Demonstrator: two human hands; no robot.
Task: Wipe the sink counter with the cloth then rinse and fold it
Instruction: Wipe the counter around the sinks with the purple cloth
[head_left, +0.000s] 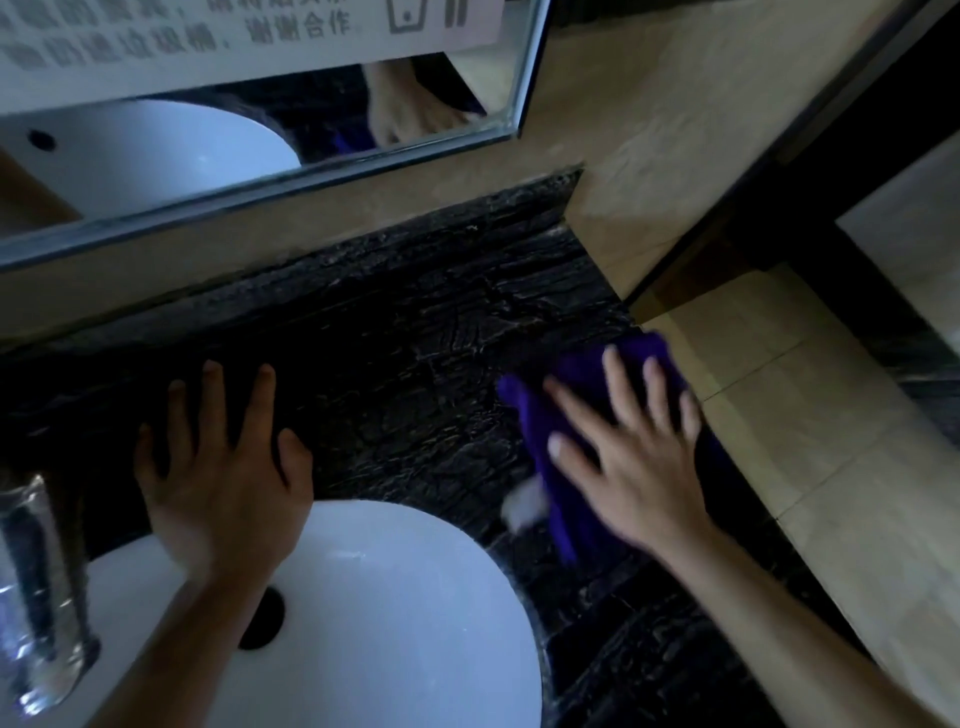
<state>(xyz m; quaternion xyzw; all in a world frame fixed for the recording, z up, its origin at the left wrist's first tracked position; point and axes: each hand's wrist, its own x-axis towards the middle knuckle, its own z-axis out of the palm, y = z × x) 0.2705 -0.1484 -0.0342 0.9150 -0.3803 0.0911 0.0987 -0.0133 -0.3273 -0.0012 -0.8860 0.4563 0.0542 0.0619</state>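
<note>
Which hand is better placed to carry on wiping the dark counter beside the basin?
Right. The right hand lies flat with fingers spread on the purple cloth, pressing it to the counter. The left hand rests bare on the counter behind the basin, away from the cloth.

Notice (171, 39) on mirror (322, 156): blurred grey Chinese print; only "谢谢合作" was readable.
Pictogram (406, 15): a bin symbol.

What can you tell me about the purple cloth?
The purple cloth looks soft and is bunched up, not folded. It lies on the dark stone counter, to the right of the white sink, near the counter's right edge. The right hand presses flat on it with fingers spread.
</note>
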